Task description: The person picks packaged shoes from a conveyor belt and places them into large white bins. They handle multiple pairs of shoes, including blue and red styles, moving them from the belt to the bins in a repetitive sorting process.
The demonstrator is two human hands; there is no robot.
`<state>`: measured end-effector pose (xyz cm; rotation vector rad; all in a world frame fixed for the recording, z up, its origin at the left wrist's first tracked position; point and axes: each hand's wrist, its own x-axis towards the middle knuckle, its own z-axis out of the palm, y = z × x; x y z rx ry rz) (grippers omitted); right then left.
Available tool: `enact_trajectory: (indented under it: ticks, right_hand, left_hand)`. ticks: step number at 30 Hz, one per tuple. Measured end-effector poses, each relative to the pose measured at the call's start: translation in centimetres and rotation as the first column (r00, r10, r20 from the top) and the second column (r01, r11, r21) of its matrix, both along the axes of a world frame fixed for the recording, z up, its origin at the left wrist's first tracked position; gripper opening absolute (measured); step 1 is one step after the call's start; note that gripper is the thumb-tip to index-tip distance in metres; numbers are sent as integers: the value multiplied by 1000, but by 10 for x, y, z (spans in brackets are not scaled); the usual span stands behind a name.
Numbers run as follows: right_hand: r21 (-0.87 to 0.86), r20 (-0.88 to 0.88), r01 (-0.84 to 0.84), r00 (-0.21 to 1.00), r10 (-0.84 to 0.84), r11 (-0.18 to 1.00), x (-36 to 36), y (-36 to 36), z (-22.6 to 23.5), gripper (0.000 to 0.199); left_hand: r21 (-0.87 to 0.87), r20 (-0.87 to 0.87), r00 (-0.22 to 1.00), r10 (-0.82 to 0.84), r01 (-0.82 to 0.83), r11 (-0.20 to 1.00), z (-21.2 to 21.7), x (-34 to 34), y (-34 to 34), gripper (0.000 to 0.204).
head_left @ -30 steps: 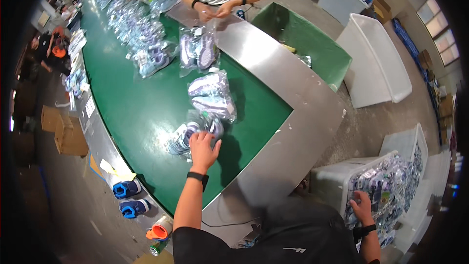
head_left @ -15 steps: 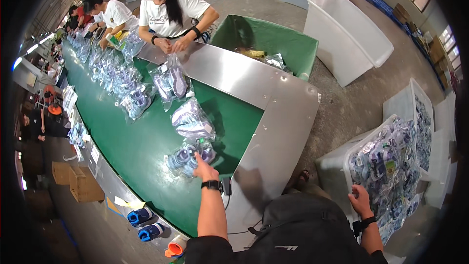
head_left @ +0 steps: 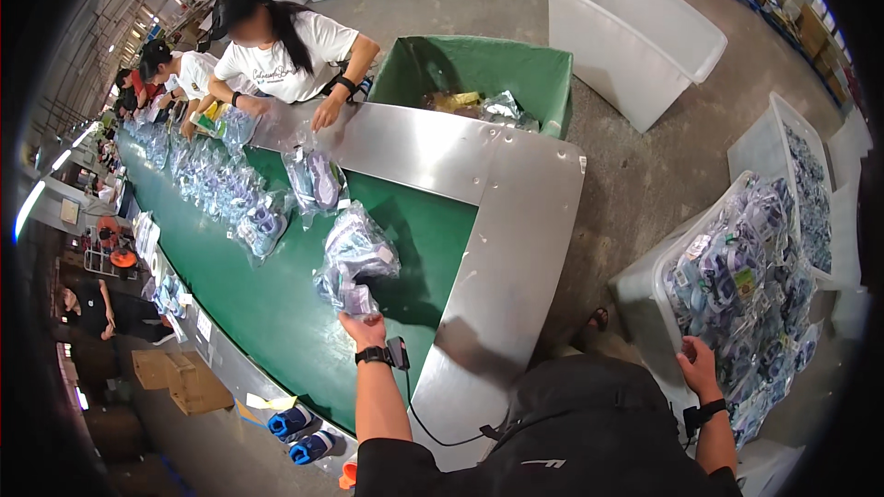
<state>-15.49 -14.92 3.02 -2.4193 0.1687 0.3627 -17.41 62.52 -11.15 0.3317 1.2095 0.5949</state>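
Observation:
My left hand (head_left: 362, 327) is closed on the near end of a clear bag holding a pale purple pair of shoes (head_left: 354, 258), which lies on the green conveyor belt (head_left: 276, 304). A black band and a small black device with a cable (head_left: 398, 352) sit at that wrist. My right hand (head_left: 697, 364) rests with its fingers apart on the near rim of a white bin (head_left: 635, 290) heaped with several bagged shoes (head_left: 737, 285), touching the bags.
A steel plate (head_left: 516, 212) frames the belt's end. Behind it stands a green bin (head_left: 479, 69) and an empty white tub (head_left: 635, 32). People (head_left: 285, 51) handle more bagged shoes (head_left: 313, 179) across the belt. Blue rolls (head_left: 299, 428) lie below the belt's near edge.
My left hand has slid from the top of the bagged pair to its near end and closed on it. The right hand stays at the bin.

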Motion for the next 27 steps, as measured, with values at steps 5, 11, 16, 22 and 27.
enact_trajectory:
  ticks: [5, 11, 16, 22, 27]
  right_hand:
    - [93, 70, -81, 995, 75, 992, 33, 15, 8, 40]
    - [182, 53, -195, 981, 188, 964, 86, 41, 30, 40]
    - [382, 7, -277, 955, 297, 882, 132, 93, 49, 37]
    - [638, 70, -525, 768, 636, 563, 157, 214, 64, 49]
    - [782, -196, -310, 702, 685, 541, 155, 316, 55, 61]
  left_hand:
    - [77, 113, 984, -135, 127, 989, 49, -10, -78, 42]
    - [23, 237, 951, -200, 200, 979, 93, -8, -164, 38]
    - [153, 410, 837, -362, 328, 932, 128, -11, -230, 42]
    - [143, 374, 850, -371, 343, 928, 153, -10, -301, 42]
    - [383, 181, 867, -465, 374, 845, 160, -23, -340, 63]
